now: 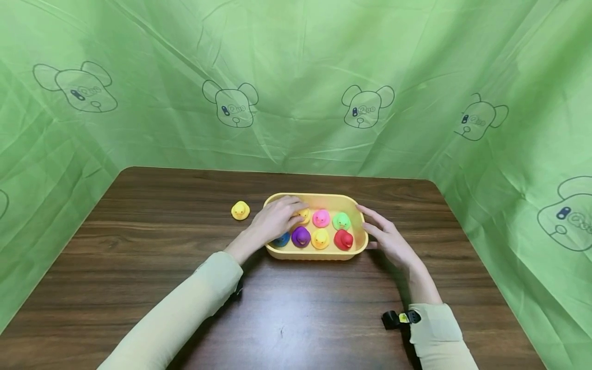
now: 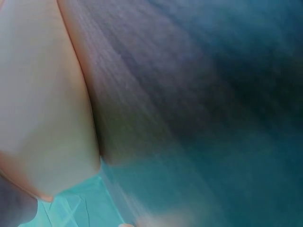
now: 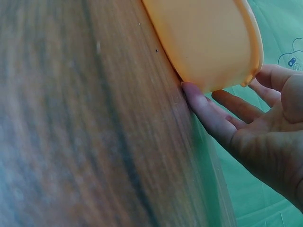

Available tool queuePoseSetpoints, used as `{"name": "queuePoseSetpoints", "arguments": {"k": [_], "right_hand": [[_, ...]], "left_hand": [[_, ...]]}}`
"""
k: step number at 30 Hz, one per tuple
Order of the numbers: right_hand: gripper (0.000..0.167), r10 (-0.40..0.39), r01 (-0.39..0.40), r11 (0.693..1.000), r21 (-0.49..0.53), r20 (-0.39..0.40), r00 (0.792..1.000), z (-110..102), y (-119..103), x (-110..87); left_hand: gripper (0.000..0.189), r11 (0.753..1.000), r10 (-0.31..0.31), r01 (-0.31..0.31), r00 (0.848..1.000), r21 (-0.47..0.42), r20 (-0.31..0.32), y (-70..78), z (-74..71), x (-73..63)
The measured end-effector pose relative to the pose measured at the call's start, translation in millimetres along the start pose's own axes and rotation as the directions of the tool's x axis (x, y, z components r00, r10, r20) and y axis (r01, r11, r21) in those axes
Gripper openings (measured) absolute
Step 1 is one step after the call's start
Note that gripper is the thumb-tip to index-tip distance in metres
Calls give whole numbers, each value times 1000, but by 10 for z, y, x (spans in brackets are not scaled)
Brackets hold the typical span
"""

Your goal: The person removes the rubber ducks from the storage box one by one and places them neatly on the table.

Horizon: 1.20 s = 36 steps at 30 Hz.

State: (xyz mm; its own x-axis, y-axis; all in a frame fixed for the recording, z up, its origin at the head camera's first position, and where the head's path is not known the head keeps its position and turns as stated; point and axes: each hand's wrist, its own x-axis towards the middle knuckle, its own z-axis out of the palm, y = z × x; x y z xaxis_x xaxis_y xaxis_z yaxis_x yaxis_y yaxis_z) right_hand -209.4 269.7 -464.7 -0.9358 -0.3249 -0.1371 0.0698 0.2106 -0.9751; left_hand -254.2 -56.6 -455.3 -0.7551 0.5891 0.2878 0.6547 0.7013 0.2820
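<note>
A yellow plastic basket [image 1: 314,255] holds several small rubber ducks. Inside it my left hand [image 1: 276,218] reaches over the left end, thumb and fingers around a yellow duck [image 1: 304,214]. The hand covers part of that duck and the basket's back left corner. Pink [image 1: 321,218] and green [image 1: 341,221] ducks sit to its right. In front are blue [image 1: 282,240], purple [image 1: 301,237], yellow [image 1: 320,239] and red [image 1: 344,240] ducks. My right hand [image 1: 390,239] rests its extended fingers against the basket's right end; the right wrist view shows fingertips [image 3: 194,90] touching its wall.
Another yellow duck [image 1: 240,210] stands on the brown wooden table [image 1: 152,246], left of the basket. Green cloth [image 1: 296,144] with printed bear heads hangs around the back and sides. A small black device [image 1: 393,319] is at the right wrist. The left wrist view is mostly blurred.
</note>
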Motion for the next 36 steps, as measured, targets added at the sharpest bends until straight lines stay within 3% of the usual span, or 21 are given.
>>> {"name": "queuePoseSetpoints", "arguments": {"k": [15,28,36], "right_hand": [[54,-3,3,1000,2,4,1000,17,-17,-1],[54,-2,2,1000,-9,0,1000,10,-18,-11],[54,3,-3,1000,-7,-1,1000,10,-11,-3]], "left_hand": [[41,972,-89,91,996,-218,17,-42,-63,29],[41,938,-74,63,997,-339,-18,-60,-146,18],[38,933,-76,56,996,-354,-42,-86,-223,-5]]}}
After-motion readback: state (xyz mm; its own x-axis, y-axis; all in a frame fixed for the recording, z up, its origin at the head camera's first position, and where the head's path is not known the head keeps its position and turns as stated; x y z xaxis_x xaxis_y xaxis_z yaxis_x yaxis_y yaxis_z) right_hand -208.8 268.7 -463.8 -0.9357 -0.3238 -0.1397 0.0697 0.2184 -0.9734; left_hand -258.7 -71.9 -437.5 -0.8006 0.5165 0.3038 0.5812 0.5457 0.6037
